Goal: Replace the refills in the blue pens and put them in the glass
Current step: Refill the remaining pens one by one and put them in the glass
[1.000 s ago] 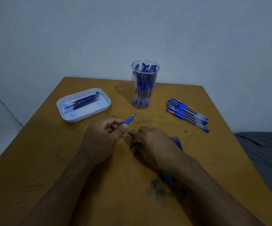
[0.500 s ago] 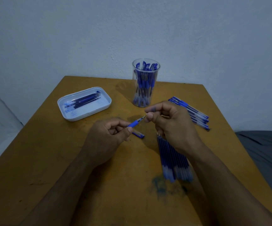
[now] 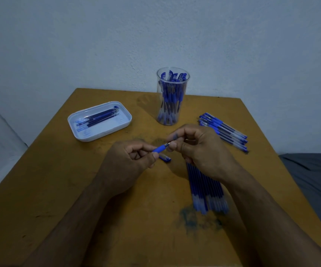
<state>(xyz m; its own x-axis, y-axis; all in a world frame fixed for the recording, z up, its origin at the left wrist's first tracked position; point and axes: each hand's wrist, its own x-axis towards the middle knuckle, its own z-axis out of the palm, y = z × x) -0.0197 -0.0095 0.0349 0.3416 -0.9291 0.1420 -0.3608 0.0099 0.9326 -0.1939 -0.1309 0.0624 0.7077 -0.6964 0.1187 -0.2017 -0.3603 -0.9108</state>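
My left hand (image 3: 126, 162) grips a blue pen (image 3: 160, 148) by its barrel, and only the blue grip section shows past my fingers. My right hand (image 3: 198, 149) pinches the pen's metal tip end between thumb and fingers. A blue cap (image 3: 165, 157) lies on the table just below the pen. A clear glass (image 3: 172, 97) with several blue pens stands behind my hands. A row of blue pens (image 3: 223, 131) lies at the right. A bundle of blue refills (image 3: 206, 191) lies under my right wrist.
A white tray (image 3: 100, 121) at the back left holds several refills. The brown table (image 3: 59, 189) has blue ink stains near its front middle. A wall rises right behind the table, and grey fabric (image 3: 314, 174) lies off its right edge.
My right hand lifted from the refill bundle and came up to the pen's tip, closing its fingers on it. The left hand kept holding the pen, and the cap now shows on the table.
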